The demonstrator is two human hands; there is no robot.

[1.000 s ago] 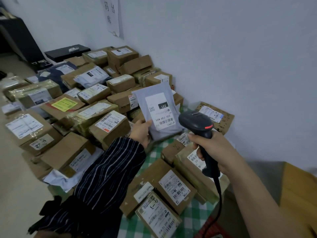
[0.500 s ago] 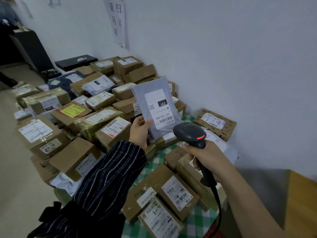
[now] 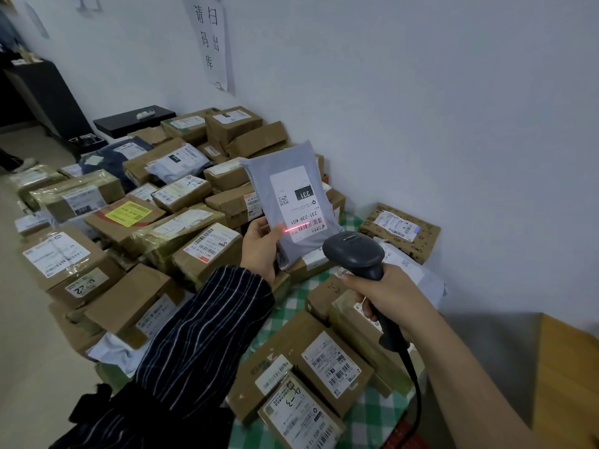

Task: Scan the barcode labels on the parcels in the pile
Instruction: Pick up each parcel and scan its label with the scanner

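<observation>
White wall (image 3: 421, 108) with a paper sign (image 3: 210, 43) runs behind a pile of parcels (image 3: 201, 247), mostly brown cardboard boxes with white labels, spread over a green checked cloth (image 3: 372, 426). Left hand (image 3: 261, 251), in a dark striped sleeve (image 3: 201, 345), holds a grey mailer bag (image 3: 291, 176) upright above the pile, near the cloth's wall-side edge, with its thumb curled onto the front. A red scan line (image 3: 296, 227) crosses the barcode on the bag's label (image 3: 298, 202). Right hand (image 3: 389, 296) has its fingers wrapped round the handle of a black scanner (image 3: 355, 252), whose head points at that label from just below.
</observation>
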